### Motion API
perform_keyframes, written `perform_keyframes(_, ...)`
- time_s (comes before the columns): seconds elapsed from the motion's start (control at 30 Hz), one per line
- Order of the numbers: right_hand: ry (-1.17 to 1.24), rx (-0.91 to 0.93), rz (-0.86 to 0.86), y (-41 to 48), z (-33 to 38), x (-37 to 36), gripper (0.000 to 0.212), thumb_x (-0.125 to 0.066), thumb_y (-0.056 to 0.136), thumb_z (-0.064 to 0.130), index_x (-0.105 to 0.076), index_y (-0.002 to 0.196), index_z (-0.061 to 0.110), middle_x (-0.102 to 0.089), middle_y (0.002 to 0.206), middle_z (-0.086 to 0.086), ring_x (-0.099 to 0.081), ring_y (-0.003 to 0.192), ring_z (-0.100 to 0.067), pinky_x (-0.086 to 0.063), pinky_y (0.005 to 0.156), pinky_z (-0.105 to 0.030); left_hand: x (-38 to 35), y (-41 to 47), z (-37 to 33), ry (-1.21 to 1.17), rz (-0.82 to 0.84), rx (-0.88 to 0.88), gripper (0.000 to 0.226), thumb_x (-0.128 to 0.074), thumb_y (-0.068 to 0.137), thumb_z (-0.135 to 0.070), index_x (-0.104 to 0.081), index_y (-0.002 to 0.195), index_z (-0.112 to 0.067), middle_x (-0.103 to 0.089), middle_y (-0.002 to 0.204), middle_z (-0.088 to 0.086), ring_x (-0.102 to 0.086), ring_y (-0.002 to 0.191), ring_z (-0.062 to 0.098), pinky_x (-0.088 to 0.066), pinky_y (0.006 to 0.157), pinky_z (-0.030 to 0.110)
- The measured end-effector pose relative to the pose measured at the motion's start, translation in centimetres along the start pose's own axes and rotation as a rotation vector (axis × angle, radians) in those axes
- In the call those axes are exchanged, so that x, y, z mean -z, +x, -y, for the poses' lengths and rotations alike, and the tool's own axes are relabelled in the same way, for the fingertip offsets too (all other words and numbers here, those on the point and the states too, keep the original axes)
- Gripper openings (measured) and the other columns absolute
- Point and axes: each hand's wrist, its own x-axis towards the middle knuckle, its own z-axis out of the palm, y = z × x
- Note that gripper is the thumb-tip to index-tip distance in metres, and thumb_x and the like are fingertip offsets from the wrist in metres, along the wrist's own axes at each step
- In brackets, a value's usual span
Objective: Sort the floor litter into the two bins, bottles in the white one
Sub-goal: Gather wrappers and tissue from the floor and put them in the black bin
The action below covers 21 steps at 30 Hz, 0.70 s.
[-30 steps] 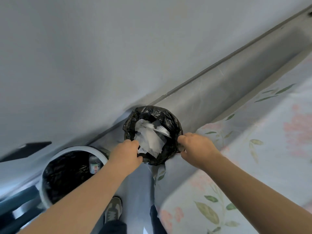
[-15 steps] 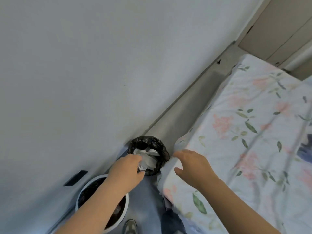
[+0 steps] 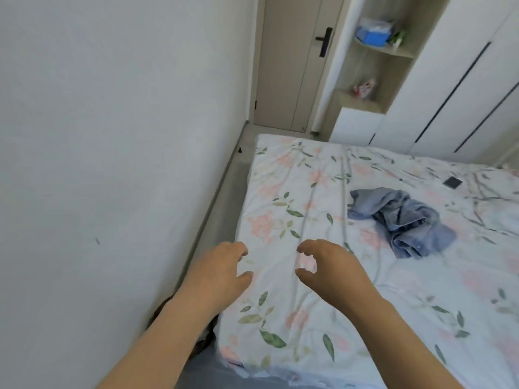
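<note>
Both hands lifted off the black bin bag, left hand (image 3: 217, 272) and right hand (image 3: 331, 269) half-curled (empty), above bed (image 3: 309, 192)

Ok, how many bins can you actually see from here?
1, and only partly: a dark liner edge of a bin shows on the floor between wall and bed, behind the left forearm. The other bin is out of view, possibly hidden below the frame.
</note>
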Motion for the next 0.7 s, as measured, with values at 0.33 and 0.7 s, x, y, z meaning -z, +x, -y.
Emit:
perform_keyframes(0.33, -0.008, -0.401, -0.237, -15.0, -17.2, 10.3, 0.042, -0.058, 0.091, 0.036, -0.05, 0.132, 0.031, -0.054, 0.132, 0.014, -0.053, 0.116, -0.008, -0.043, 0.09, -0.022, -4.6, 2.8, -24.0, 0.077, 0.105, -0.47, 0.04, -0.053, 0.092, -0.04, -0.047, 0.129, -0.028, -0.053, 0.127, -0.011, -0.053, 0.112, 0.01, -0.041, 0.088, 0.022)
perform_keyframes(0.7, 0.069, -0.823, -0.385, -34.3, -29.6, 12.5, 0.042, -0.06, 0.09, 0.036, -0.051, 0.131, 0.032, -0.054, 0.132, 0.016, -0.051, 0.119, -0.005, -0.043, 0.095, -0.023, -14.7, -2.8, -44.8, 0.099, 0.3, -0.895, 0.04, -0.054, 0.092, -0.041, -0.048, 0.129, -0.028, -0.053, 0.126, -0.011, -0.053, 0.112, 0.01, -0.044, 0.089, 0.025)
